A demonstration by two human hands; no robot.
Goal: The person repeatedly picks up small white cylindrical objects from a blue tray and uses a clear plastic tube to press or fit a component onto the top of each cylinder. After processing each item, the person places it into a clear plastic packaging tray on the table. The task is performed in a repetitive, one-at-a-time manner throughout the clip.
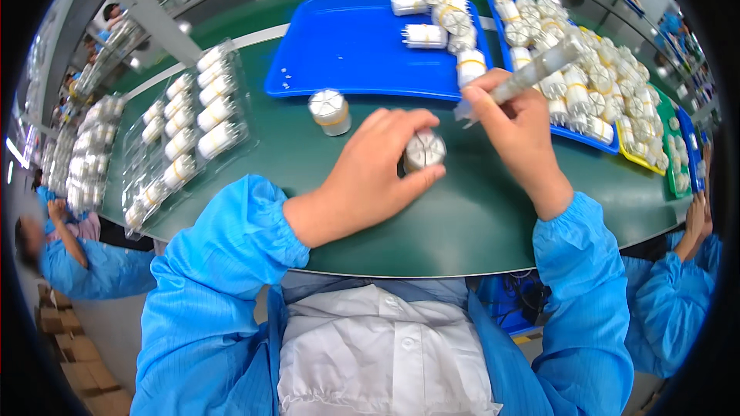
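Observation:
On the green worktop, my left hand [373, 172] curls its thumb and fingers around a short white cylinder [425, 152]. The cylinder stands upright and shows a round top divided by spokes. Just right of it my right hand [518, 129] grips a slim translucent syringe-like tube [537, 70] between thumb and fingers. The tube slants, its narrow tip pointing down and left toward the held cylinder, apart from it. Another white cylinder [330, 112] with a yellow band stands upright beyond my left hand.
A blue tray [339, 46] holds several such cylinders at its right end. Heaped blue [593, 143] and yellow [646, 162] trays stand at right. At left, a clear plastic tray [241, 117] carries rows of cylinders. Co-workers' blue sleeves [100, 269] show at both sides.

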